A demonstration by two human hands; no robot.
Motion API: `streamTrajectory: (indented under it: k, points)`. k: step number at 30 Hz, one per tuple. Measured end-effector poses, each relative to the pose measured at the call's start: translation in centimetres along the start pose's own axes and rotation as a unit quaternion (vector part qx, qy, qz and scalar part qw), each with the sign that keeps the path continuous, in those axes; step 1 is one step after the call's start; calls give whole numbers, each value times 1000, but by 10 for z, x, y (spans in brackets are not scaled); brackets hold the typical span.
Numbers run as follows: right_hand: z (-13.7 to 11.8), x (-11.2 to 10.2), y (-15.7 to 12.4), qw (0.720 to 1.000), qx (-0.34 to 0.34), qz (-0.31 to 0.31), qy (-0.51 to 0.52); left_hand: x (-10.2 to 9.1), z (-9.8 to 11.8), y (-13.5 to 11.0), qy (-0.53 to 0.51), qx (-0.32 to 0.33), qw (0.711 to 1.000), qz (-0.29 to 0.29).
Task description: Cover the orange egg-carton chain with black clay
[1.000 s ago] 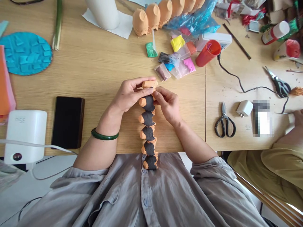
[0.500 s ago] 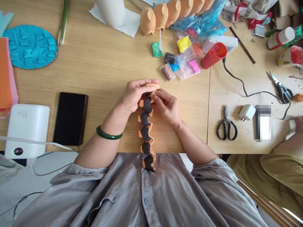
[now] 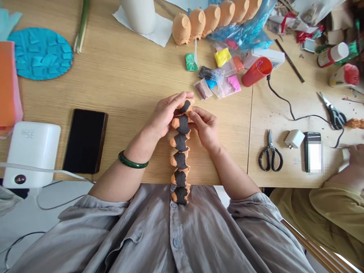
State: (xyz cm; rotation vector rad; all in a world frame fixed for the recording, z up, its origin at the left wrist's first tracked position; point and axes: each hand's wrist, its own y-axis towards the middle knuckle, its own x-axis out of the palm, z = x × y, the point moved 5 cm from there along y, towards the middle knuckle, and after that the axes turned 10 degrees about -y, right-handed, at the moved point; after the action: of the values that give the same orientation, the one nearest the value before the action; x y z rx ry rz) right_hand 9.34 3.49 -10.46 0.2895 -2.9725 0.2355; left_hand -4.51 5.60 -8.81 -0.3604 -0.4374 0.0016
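A strip of egg-carton cups (image 3: pixel 180 160), coated in orange with a black patch on each cup, runs from the table over its near edge to my shirt. My left hand (image 3: pixel 165 115) curves around the far end of the strip, its fingers behind the last cup. On the other side, my right hand (image 3: pixel 207 127) pinches the edge of the strip near that end, thumb on top. Its other fingertips are partly hidden behind the strip. Beyond my hands lie small bags of coloured clay (image 3: pixel 210 77).
Another orange egg-carton strip (image 3: pixel 212 19) stands at the back beside blue plastic. Right: a red cup (image 3: pixel 256 71), scissors (image 3: pixel 270 151), a white plug (image 3: pixel 294 138) and a person's arm (image 3: pixel 345 172). Left: a black phone-like slab (image 3: pixel 85 141), a white power bank (image 3: pixel 32 153) and a blue oval (image 3: pixel 41 54).
The strip has turned so its black patches face up more, and has shifted slightly right. My left thumb has lifted off the front of the end cup. My right hand still pinches the edge.
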Motion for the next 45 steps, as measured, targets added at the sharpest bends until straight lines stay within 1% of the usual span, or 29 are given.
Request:
streamTrajectory:
  k: [3,6,10,12,14,19,23,26,29,33,35,41,45]
  points:
    - [4,-8,5,995,59,30,77,1,2,0,-4,8,999,-38]
    - [4,-12,9,987,88,38,131,0,9,-3,4,25,997,-72]
    - [1,-11,8,983,108,38,142,-4,16,-4,32,17,995,-88]
    - [-1,-10,7,983,107,43,140,-5,17,-4,45,13,994,-95]
    - [-4,-9,7,984,99,47,143,-5,17,-3,60,27,993,-101]
    - [-7,-5,6,985,104,43,128,-7,21,-1,104,96,985,-100]
    - [-3,-6,8,986,100,39,126,-10,25,-3,163,115,976,-82]
    - [1,-11,10,989,95,45,108,-11,25,-4,191,109,972,-77]
    - [4,-16,12,989,103,43,95,-12,24,-5,184,104,974,-81]
    - [4,-20,14,988,106,17,115,-12,22,-6,179,110,972,-105]
    - [4,-20,14,986,109,5,123,-12,20,-6,171,104,974,-108]
    - [3,-19,12,980,156,-2,119,-12,21,-6,124,78,985,-91]
    - [1,-19,12,985,155,-8,80,-12,23,-9,98,57,991,-73]
